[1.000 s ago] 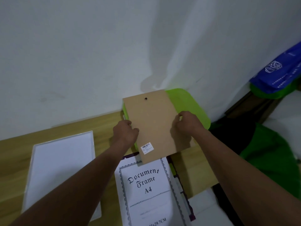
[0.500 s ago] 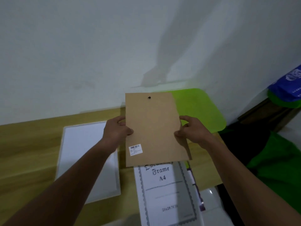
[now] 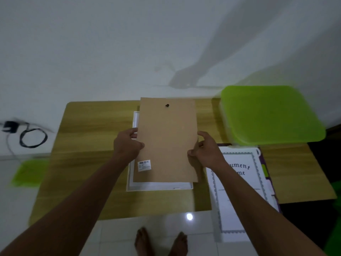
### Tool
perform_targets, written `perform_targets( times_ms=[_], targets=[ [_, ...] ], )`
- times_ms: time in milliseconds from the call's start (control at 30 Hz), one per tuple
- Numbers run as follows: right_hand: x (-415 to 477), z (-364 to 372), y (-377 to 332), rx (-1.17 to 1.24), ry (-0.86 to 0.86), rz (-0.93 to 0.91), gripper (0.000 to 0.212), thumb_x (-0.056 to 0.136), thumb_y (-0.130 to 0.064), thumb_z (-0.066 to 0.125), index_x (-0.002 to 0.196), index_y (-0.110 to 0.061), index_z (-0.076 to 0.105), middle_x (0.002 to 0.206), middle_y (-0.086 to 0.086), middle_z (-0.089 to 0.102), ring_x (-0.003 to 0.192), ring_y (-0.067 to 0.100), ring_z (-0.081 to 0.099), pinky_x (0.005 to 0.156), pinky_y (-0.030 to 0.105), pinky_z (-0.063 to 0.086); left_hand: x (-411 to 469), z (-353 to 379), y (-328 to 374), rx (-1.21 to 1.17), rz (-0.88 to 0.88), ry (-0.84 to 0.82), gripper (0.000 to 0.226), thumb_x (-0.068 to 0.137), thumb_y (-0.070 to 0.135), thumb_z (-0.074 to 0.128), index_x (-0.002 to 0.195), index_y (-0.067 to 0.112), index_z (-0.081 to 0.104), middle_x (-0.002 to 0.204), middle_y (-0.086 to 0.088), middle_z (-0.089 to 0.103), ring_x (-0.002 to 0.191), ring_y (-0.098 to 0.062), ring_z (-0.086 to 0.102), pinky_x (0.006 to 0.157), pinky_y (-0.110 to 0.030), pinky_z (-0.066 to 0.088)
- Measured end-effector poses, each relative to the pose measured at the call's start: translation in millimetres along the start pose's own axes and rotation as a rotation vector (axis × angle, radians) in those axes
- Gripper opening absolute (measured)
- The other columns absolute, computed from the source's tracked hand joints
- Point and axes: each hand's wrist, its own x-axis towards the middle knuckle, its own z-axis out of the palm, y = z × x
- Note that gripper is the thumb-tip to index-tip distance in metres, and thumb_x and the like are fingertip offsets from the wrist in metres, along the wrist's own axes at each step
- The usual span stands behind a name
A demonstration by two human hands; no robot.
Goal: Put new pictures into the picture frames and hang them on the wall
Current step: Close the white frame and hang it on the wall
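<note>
At the far left of the frame, a coiled black cable [image 3: 31,139] lay on a pale surface, off the wooden counter [image 3: 88,163]. At centre, the left hand [image 3: 127,145] gripped the left edge of the brown backing board [image 3: 166,141], with its thumb on the face and its fingers [image 3: 133,130] curled round the edge. The board was positioned over a white picture frame [image 3: 158,186] lying flat on the counter. The frame's left and lower edges showed beyond the board. Contact between board and frame could not be determined. A barcode sticker [image 3: 144,165] sat at the board's lower left and a dark fitting [image 3: 167,105] near its top. The right hand [image 3: 206,152] pinched the board's right edge in the same manner. A printed sheet [image 3: 236,200] lay right of centre, overhanging the counter's near edge. A green lid [image 3: 267,115] occupied the upper right.
</note>
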Motion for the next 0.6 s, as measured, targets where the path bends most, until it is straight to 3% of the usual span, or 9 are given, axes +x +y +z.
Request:
perform_targets(
  times_ms=[100, 200, 233, 300, 400, 500, 600],
  targets=[
    [6.2, 24.1, 10.1, -0.017, 0.030, 0.000, 0.080, 0.080, 0.001, 0.077, 0.146, -0.014, 0.036, 0.084, -0.008, 0.054, 0.090, 0.018, 0.059, 0.078, 0.025, 0.047, 7.2, -3.1, -17.1, 0.075, -0.002, 0.011, 0.067, 0.068, -0.001, 0.075, 0.130, 0.016, 0.060, 0.106, -0.004, 0.068, 0.093, -0.025, 0.067, 0.090, -0.040, 0.053],
    [10.8, 37.2, 19.4, -0.047, 0.080, -0.003, 0.078, 0.079, 0.003, 0.076, 0.145, -0.014, 0.037, 0.085, -0.012, 0.052, 0.095, 0.020, 0.060, 0.061, 0.008, 0.041, 10.8, -2.5, -28.7, 0.111, 0.014, 0.008, 0.066, 0.069, -0.001, 0.075, 0.131, 0.016, 0.059, 0.108, -0.004, 0.067, 0.094, -0.025, 0.067, 0.091, -0.040, 0.053],
    [12.4, 40.1, 21.6, -0.071, 0.087, -0.002, 0.079, 0.079, 0.003, 0.076, 0.145, -0.014, 0.037, 0.088, -0.009, 0.056, 0.097, 0.020, 0.061, 0.061, 0.007, 0.041, 11.4, -2.6, -31.6, 0.119, 0.013, 0.004, 0.065, 0.069, -0.001, 0.074, 0.130, 0.016, 0.060, 0.107, -0.004, 0.067, 0.093, -0.025, 0.067, 0.090, -0.040, 0.053],
    [15.2, 44.6, 23.7, -0.125, 0.082, 0.006, 0.083, 0.077, -0.002, 0.079, 0.147, -0.014, 0.037, 0.104, 0.004, 0.064, 0.104, 0.023, 0.062, 0.075, 0.021, 0.050, 12.2, -3.2, -37.2, 0.149, 0.018, -0.016, 0.063, 0.070, -0.001, 0.074, 0.128, 0.016, 0.062, 0.105, -0.004, 0.067, 0.090, -0.024, 0.068, 0.089, -0.038, 0.053],
    [17.1, 49.3, 25.7, -0.207, 0.083, 0.012, 0.088, 0.073, -0.011, 0.083, 0.147, -0.018, 0.037, 0.122, 0.015, 0.060, 0.110, 0.030, 0.061, 0.092, 0.040, 0.052, 15.4, -5.2, -43.0, 0.193, 0.029, -0.039, 0.062, 0.067, 0.003, 0.076, 0.126, 0.016, 0.064, 0.111, -0.006, 0.068, 0.091, -0.024, 0.068, 0.090, -0.036, 0.051],
    [21.4, 50.2, 30.0, -0.291, 0.050, 0.031, 0.087, 0.067, -0.019, 0.086, 0.142, -0.019, 0.042, 0.122, 0.016, 0.058, 0.105, 0.030, 0.062, 0.087, 0.037, 0.054, 18.4, -5.0, -45.4, 0.261, 0.044, -0.042, 0.065, 0.064, 0.002, 0.078, 0.127, 0.008, 0.063, 0.116, -0.012, 0.066, 0.099, -0.028, 0.065, 0.088, -0.032, 0.048],
    [19.7, 47.9, 26.2, -0.345, 0.008, 0.042, 0.092, 0.066, -0.021, 0.088, 0.143, -0.017, 0.037, 0.123, 0.014, 0.056, 0.109, 0.029, 0.058, 0.087, 0.035, 0.051, 17.3, -0.8, -47.2, 0.313, 0.094, -0.030, 0.051, 0.061, -0.006, 0.070, 0.110, 0.006, 0.067, 0.099, -0.015, 0.063, 0.094, -0.035, 0.059, 0.072, -0.029, 0.040]
  ],
)
